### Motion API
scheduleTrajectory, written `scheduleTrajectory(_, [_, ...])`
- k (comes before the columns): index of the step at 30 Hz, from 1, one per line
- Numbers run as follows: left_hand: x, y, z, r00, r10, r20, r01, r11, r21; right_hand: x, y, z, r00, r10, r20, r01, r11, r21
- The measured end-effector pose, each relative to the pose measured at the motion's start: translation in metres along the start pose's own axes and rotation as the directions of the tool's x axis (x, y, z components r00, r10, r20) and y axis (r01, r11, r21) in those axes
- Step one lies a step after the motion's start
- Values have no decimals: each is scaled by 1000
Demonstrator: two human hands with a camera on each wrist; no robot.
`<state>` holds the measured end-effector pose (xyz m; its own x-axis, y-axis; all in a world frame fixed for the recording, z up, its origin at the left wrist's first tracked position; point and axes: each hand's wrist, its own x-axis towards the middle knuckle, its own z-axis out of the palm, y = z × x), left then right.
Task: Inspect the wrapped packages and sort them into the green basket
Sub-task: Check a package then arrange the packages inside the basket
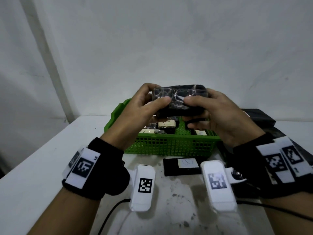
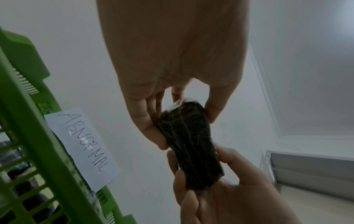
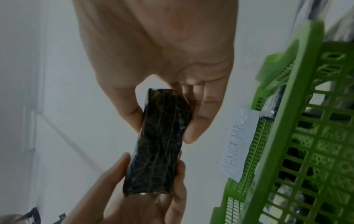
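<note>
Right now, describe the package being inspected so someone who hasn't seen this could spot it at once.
Start at the green basket on the white table. Above it, the left hand and right hand grip one dark wrapped package by its ends. Unlike the packages in the basket, it is held in the air and shows no pale label.

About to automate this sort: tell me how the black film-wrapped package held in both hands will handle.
The black film-wrapped package likely stays stiff: held by its ends, it shows no sag. Glossy, wrinkled film suggests slipperiness. Its flat block shape shouldn't roll.
</note>
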<state>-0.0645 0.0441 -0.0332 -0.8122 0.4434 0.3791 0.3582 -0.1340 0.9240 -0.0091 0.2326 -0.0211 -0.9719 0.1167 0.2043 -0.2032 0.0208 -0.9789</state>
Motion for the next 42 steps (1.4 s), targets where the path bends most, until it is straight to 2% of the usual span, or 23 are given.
scheduleTrajectory(4, [-2,-1,4,997,69,-34,-63,988,143,5,11,8,991,-50,-124,39,995,-95])
scheduleTrajectory(6, [-2,-1,4,994,99,-45,-87,972,218,6,15,12,987,-87,-135,71,990,-120])
scheduleTrajectory(8, [-4,1,5,993,105,-53,-91,971,222,6,15,13,984,-128,-127,112,986,-125])
scheduleTrajectory(13, [-5,7,5,998,-5,-66,15,988,152,1,10,8,964,-256,-73,247,963,-108])
scheduleTrajectory(15, [-4,6,6,998,38,-46,-30,985,172,0,8,8,979,-201,-23,199,977,-70])
scheduleTrajectory(18, [-4,3,3,995,100,3,-99,975,198,1,6,8,997,-57,47,56,998,28])
scheduleTrajectory(20, [-3,0,2,995,94,41,-100,976,192,2,7,5,998,-53,25,53,998,25])
scheduleTrajectory(23, [-2,-2,5,994,105,18,-106,977,185,4,11,2,987,-149,-64,144,986,-81])
scheduleTrajectory(26, [0,-4,6,989,146,-14,-141,973,184,4,14,6,968,-235,-86,219,962,-161])
scheduleTrajectory(28, [0,-3,4,993,113,-42,-105,981,161,3,14,7,946,-309,-97,285,937,-201])
scheduleTrajectory(30, [-1,1,3,994,37,-101,-20,986,165,2,12,7,930,-359,-78,332,912,-240])
scheduleTrajectory(33, [-1,6,0,988,-24,-156,57,976,209,0,12,7,939,-343,-2,331,909,-252])
scheduleTrajectory(36, [0,6,-4,986,22,-164,12,979,205,-1,11,6,941,-337,5,327,910,-257])
scheduleTrajectory(39, [2,5,-9,982,96,-161,-67,982,176,-3,5,6,980,-197,37,200,974,-103])
scheduleTrajectory(42, [1,3,-10,984,132,-119,-99,964,248,-4,2,4,995,-92,44,93,995,-25])
